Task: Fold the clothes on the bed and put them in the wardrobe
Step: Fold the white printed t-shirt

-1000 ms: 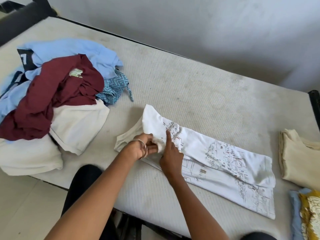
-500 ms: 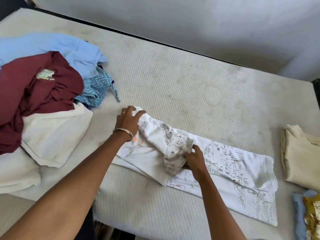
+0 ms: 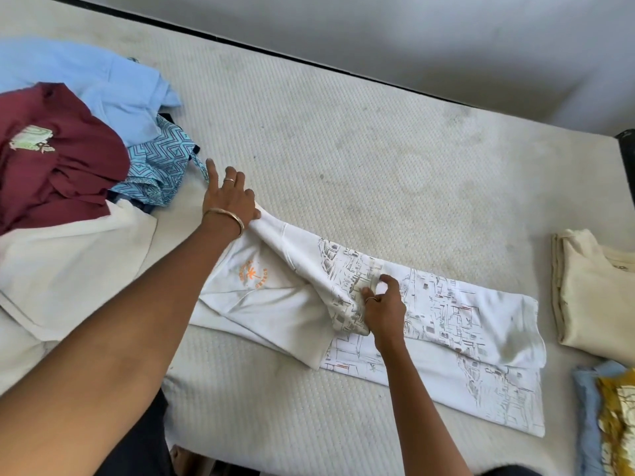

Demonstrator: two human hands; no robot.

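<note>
Now the white printed shirt (image 3: 446, 324) lies as a long strip across the bed (image 3: 343, 166), and its collar end has been drawn out toward the unfolded pile. A second ago both hands were bunched together at that end; since then the left hand (image 3: 230, 201) has travelled up and leftward, its grip pinching the top edge of the cloth between thumb and curled fingers while the forefinger sticks out straight. The right hand (image 3: 385, 307) stays at the strip's middle, its grip clenched on a gathered fold of the printed fabric. An orange emblem (image 3: 253, 273) that was tucked away is now exposed. This suggests the upper part is being reopened and straightened before the strip is folded across, so this garment is only partway done. The unsorted heap, with a maroon shirt (image 3: 58, 173) on top, waits at left; a folded cream garment (image 3: 598, 297) sits at right. No wardrobe is in view.
</note>
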